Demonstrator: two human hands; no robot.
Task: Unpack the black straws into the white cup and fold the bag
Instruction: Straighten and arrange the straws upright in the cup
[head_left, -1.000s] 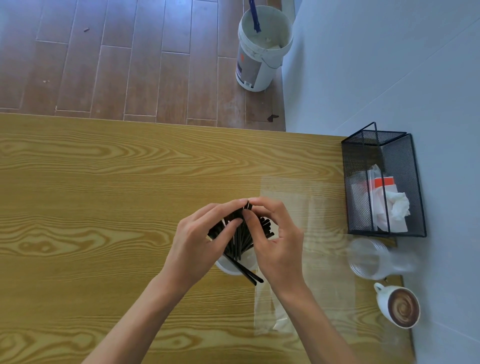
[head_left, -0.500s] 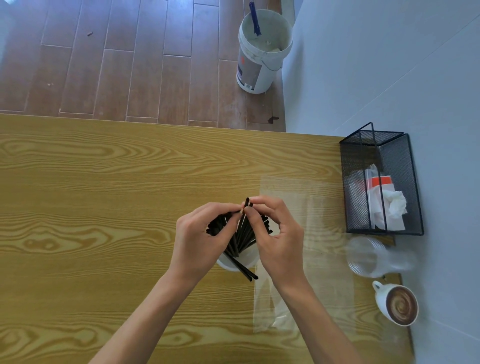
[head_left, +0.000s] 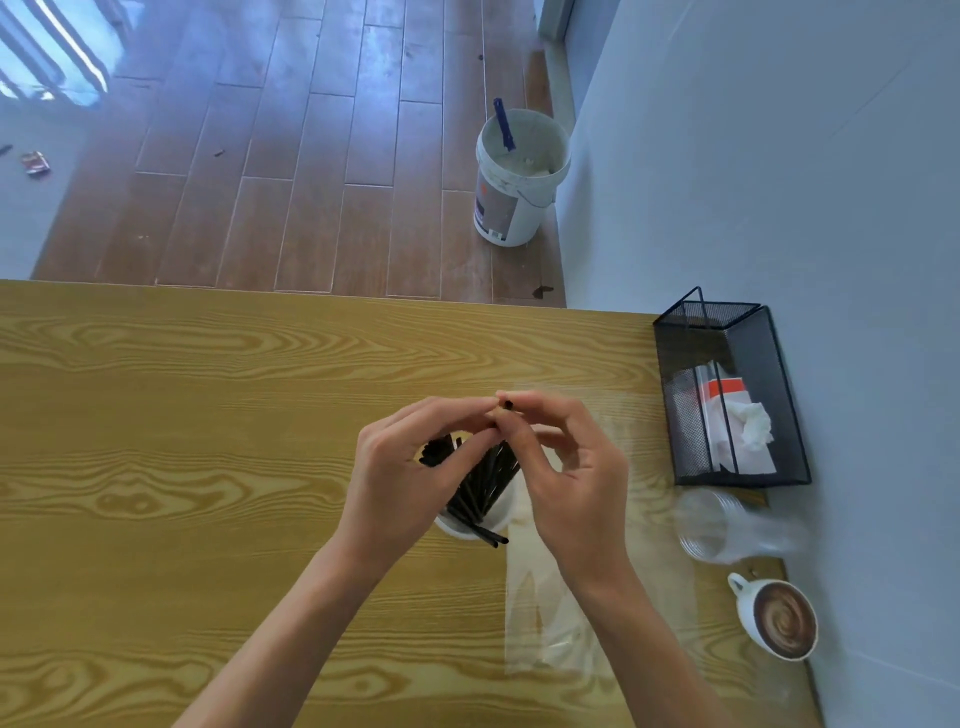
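We see the wooden counter (head_left: 156, 467) carrying everything, and judging by how things lie on it, the first half of the job looks nearly done. The clear bag (head_left: 550, 613) lies flat and seemingly empty on the counter, just right of the cup and running under our right forearm toward the near edge; it shows no fold yet, so folding it is what is left. At the right edge of the counter stand a black mesh basket (head_left: 727, 332) with tissue and a packet inside, a clear plastic cup (head_left: 727, 530) on its side, and a mug of coffee (head_left: 779, 621).

Our left hand (head_left: 395, 483) and right hand (head_left: 576, 483) meet over the white cup (head_left: 462, 526), which stands mid-counter and is mostly hidden by them. The black straws (head_left: 485, 480) stand fanned in it, and one or two stick out low over its near rim. Both grips are narrow, fingertips pinched together on the top end of a single straw (head_left: 507, 405) above the bunch, so we judge that the last straws are being settled in.

On the floor beyond the counter, the white bucket (head_left: 514, 182) bears a label, and the packet in the basket has a red patch, but we cannot read any writing on either.
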